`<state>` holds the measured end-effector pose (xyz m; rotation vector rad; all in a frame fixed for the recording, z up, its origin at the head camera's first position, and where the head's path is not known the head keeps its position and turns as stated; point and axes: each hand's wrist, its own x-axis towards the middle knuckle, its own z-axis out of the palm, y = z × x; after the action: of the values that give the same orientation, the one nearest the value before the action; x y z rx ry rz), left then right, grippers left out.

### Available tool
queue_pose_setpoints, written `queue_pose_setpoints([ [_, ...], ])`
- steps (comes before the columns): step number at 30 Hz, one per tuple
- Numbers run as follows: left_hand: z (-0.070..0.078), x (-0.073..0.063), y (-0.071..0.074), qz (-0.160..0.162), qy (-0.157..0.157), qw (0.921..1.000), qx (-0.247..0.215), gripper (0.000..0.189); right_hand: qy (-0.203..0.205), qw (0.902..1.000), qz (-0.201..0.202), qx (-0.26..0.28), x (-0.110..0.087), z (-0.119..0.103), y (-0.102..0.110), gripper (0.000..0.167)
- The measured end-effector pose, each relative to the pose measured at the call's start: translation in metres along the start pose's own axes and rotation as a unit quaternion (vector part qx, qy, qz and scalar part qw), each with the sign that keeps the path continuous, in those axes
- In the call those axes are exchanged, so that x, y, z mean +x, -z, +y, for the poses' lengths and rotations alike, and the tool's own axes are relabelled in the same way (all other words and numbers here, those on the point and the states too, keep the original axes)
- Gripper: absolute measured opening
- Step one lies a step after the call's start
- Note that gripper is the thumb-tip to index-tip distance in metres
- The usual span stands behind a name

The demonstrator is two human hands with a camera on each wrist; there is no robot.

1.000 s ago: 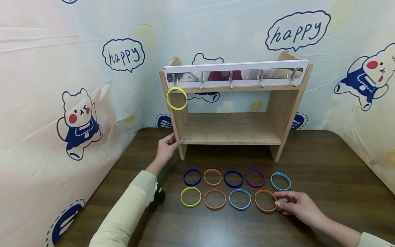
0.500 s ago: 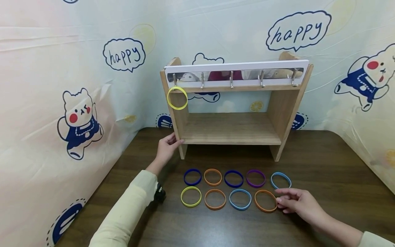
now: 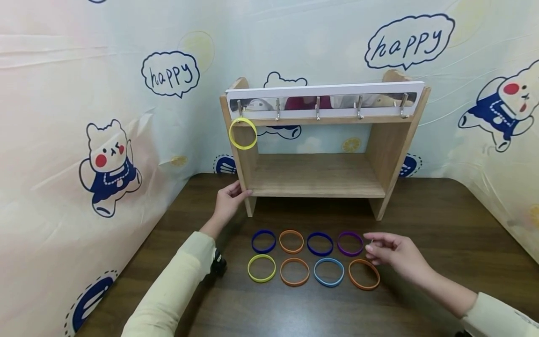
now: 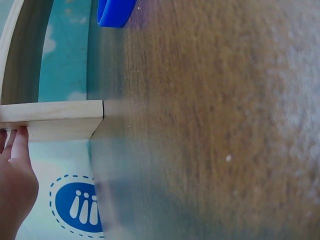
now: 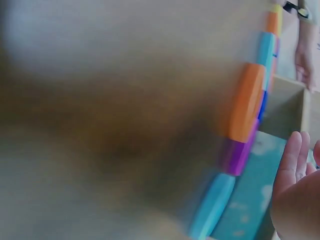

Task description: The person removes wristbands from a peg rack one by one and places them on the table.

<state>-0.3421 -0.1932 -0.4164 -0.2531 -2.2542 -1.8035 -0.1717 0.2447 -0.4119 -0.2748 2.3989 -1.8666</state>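
My left hand (image 3: 229, 201) holds the left side panel of a wooden shelf (image 3: 316, 175), thumb at the front and fingers on the outer side. Coloured rubber wristbands lie in two rows before it. Over the right end of the back row is my right hand (image 3: 397, 255), its fingers extended left beside the purple wristband (image 3: 350, 244). It hides the light blue wristband (image 5: 212, 207) from the head view; the right wrist view shows that band low on the table, apart from the fingers. Just below the hand lies an orange wristband (image 3: 364, 274).
A yellow wristband (image 3: 243, 134) hangs from the leftmost hook of the shelf's hook rail (image 3: 324, 100). The other hooks carry nothing. Other bands, including a dark blue one (image 3: 263, 241) and a yellow one (image 3: 261, 268), lie left of my right hand. A printed cloth (image 3: 126, 70) encloses the table.
My right hand has left the front-row orange wristband and moved up and slightly left, covering the light blue wristband in the back row. My left hand has stayed on the shelf.
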Motion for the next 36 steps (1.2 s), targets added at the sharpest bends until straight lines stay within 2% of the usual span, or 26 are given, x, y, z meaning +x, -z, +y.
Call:
queue_pose_setpoints([
  [5,-0.001,0.000,0.001,-0.003,0.006,1.0000,-0.004,0.057,0.037,0.9992,0.013,0.007,0.022,-0.017,-0.011,0.042],
  [9,0.000,0.001,0.000,-0.006,0.001,1.0000,-0.006,0.055,0.068,0.9968,0.014,0.040,0.041,-0.032,-0.021,0.039],
  [16,0.027,-0.011,-0.002,-0.023,-0.009,0.9993,-0.030,0.051,0.118,0.9901,0.020,0.073,0.075,-0.056,-0.040,0.039],
  [25,0.001,-0.001,-0.001,-0.006,-0.007,0.9995,-0.029,0.053,0.165,0.9784,0.021,0.123,0.117,-0.090,-0.066,0.039],
  [29,0.000,-0.001,-0.002,-0.001,-0.018,0.9997,-0.019,0.053,0.173,0.9739,0.018,0.146,0.130,-0.102,-0.080,0.037],
  [36,0.001,-0.002,-0.002,0.003,-0.019,0.9997,-0.013,0.053,0.173,0.9704,0.014,0.168,0.146,-0.125,-0.107,0.035],
])
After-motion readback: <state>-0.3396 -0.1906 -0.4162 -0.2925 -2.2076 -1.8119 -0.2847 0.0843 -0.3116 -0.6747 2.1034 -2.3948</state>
